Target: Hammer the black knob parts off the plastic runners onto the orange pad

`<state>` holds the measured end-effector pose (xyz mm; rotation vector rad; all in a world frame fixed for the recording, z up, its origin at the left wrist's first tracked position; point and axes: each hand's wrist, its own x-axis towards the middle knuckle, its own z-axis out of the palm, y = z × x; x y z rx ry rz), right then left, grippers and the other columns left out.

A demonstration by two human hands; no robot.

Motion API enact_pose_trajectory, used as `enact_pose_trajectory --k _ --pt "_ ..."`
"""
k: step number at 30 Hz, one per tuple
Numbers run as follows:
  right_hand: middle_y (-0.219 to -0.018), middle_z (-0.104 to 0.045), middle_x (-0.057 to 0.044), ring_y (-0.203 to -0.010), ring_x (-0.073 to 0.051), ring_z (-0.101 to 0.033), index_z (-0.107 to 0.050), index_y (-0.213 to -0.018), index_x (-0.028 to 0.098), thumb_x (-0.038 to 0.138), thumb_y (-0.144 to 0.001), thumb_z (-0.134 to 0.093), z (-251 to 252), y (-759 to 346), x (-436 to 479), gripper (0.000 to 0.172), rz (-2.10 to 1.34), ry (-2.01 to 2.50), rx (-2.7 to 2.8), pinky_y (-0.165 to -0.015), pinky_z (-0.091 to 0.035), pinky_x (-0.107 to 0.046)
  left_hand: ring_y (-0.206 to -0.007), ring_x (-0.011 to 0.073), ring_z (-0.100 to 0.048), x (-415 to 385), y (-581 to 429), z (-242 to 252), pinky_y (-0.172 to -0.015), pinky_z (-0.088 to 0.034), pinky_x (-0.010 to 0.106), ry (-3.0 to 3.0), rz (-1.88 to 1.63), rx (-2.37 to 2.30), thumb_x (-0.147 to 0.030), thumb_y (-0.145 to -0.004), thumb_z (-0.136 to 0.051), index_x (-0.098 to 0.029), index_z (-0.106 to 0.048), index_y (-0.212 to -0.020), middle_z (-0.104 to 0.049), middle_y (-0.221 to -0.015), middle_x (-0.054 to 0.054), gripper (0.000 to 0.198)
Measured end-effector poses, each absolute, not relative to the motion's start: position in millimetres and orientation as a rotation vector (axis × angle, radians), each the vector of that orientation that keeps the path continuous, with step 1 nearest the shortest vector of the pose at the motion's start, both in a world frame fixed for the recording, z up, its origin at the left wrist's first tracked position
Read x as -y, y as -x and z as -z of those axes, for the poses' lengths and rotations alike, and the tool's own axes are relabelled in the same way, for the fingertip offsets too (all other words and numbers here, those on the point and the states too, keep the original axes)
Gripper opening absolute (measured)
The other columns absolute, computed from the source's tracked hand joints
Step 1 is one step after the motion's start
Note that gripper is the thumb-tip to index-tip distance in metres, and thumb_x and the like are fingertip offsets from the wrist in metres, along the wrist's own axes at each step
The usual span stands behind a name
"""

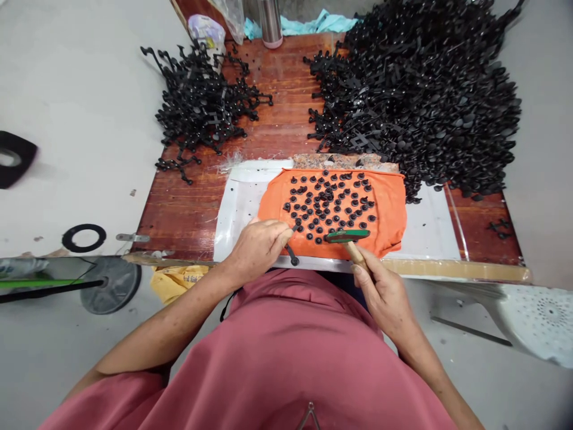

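Note:
My left hand (262, 245) is closed on a small black plastic arm (292, 255), whose round end hangs below my fingers at the front of the orange cloth (389, 209). In my right hand (380, 286) is a hammer (347, 236) with a green-edged dark head and a pale wooden handle. The hammer head is over the front part of the cloth, a little right of my left hand. Several small black round pieces with stems (329, 209) stand spread over the cloth. My fingers hide the other end of the held black part.
A large heap of black plastic parts (430, 89) covers the table's right side. A smaller pile of linked black parts (197, 101) lies at the left. Behind the cloth is a speckled stone slab (344, 161). A steel flask (271, 24) stands at the back of the wooden table (286, 89).

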<state>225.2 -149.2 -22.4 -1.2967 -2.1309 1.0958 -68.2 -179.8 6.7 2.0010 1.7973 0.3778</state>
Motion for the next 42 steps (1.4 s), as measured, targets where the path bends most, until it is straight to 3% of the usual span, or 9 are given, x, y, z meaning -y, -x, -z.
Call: enact_pose_trajectory --k 10,17,42 --pt "-0.094 -0.077 -0.003 -0.082 -0.019 -0.073 -0.062 -0.152 0.024 0.037 -0.11 -0.048 26.2 -228.1 150.9 0.046 -1.118 1.288 2.115 -0.083 -0.057 -0.03 -0.075 0.019 -0.057 184.5 51.1 1.3 -0.074 -0.031 0.035 -1.952 -0.336 -1.733 -0.033 -0.112 -0.033 -0.02 -0.054 -0.077 -0.065 -0.079 0.003 0.043" --pt "-0.095 -0.078 -0.004 -0.08 -0.018 -0.073 -0.065 -0.147 0.02 0.036 -0.109 -0.048 27.1 -229.2 152.6 0.044 -1.126 1.298 2.097 -0.077 -0.056 -0.028 -0.072 0.0179 -0.055 182.5 52.3 4.4 -0.073 -0.03 0.035 -1.98 -0.369 -1.734 -0.033 -0.112 -0.033 -0.02 -0.051 -0.074 -0.062 -0.075 0.002 0.043" --pt "-0.115 -0.08 -0.002 -0.096 -0.02 -0.077 -0.059 -0.155 0.033 0.032 -0.11 -0.048 25.2 -227.6 154.6 0.047 -1.171 1.27 2.057 -0.09 -0.059 -0.032 -0.071 0.0174 -0.056 174.4 63.9 1.3 -0.073 -0.034 0.033 -1.989 -0.351 -1.653 -0.036 -0.108 -0.041 -0.02 -0.055 -0.072 -0.062 -0.072 0.001 0.042"
